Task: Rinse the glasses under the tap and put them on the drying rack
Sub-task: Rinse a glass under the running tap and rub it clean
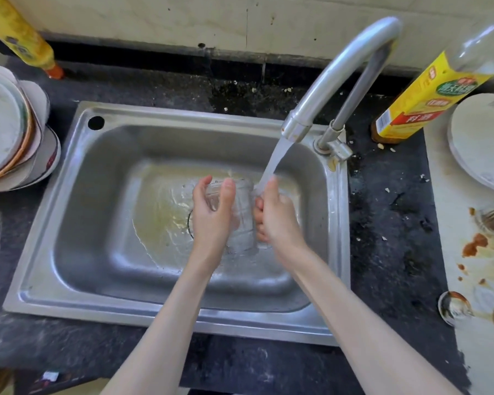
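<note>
- Head view: a clear glass (241,215) is held over the steel sink (77,223), between both hands, above the basin floor near the drain.
- Left hand (213,212): fingers and thumb curled round the left side of the glass, thumb on the near wall, fingertips near the rim.
- Right hand (274,218): fingers wrapped round the right side of the glass, knuckles up; grip looks firm.
- Tap (337,81): curved metal spout at the sink's back right corner, running. The water stream (271,163) falls slantwise and strikes the right hand and the top of the glass.
- Basin floor is wet, with a yellowish film round the drain.
- Left counter: stack of plates and bowls (15,132); yellow bottle (20,38) behind it.
- Right: yellow-labelled bottle (422,101), white plate (482,141), dirty glasses (454,307) on a stained surface.
- Drying rack: cannot be made out.
</note>
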{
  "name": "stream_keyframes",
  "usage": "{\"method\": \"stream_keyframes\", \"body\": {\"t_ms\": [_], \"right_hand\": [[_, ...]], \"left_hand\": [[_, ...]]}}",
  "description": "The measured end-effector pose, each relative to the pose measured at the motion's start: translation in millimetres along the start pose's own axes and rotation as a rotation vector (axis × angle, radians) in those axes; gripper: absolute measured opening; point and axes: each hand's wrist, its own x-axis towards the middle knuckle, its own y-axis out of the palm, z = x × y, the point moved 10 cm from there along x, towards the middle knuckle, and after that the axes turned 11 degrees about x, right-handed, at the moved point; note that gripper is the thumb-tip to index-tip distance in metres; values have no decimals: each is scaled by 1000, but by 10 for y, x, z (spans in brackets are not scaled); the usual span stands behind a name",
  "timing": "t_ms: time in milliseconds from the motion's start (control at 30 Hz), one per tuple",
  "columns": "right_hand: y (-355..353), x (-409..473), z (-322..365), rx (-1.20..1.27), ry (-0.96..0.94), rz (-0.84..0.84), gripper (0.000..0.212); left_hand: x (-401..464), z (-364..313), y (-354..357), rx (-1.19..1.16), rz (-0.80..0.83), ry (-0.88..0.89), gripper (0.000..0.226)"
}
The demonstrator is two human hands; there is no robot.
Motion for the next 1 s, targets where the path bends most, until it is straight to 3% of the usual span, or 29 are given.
{"method": "stream_keyframes", "body": {"t_ms": [100,167,233,367,433,533,600,700,800,900,1000], "right_hand": [[183,-231,-37,98,-97,110,28],[222,-277,-62,130,-95,167,23],[122,-194,-10,54,-94,91,35],[-2,-56,-52,44,85,-58,54],[15,-111,-20,5,5,-64,54],[108,-283,11,-107,-158,27,26],[78,-331,46,-213,-211,34,19],[-70,-282,234,-218,-246,-126,38],[-95,-131,178,-37,-91,-197,49],[-5,-182,96,32,-11,-109,47],[142,-370,106,-280,-145,55,24]], "left_hand": [[63,140,-16,-217,48,-135,57],[60,197,11,-222,84,-157,56],[26,194,4,-162,72,-119,65],[29,31,-59,3,-7,20,51],[64,11,-90,-8,-23,18,46],[118,131,-32,-125,56,-68,58],[95,131,16,-119,93,-75,63],[47,98,23,-73,52,-52,75],[24,92,0,-118,7,-48,67],[60,122,-62,-124,-30,-46,60],[131,224,-70,-178,28,-134,74]]}}
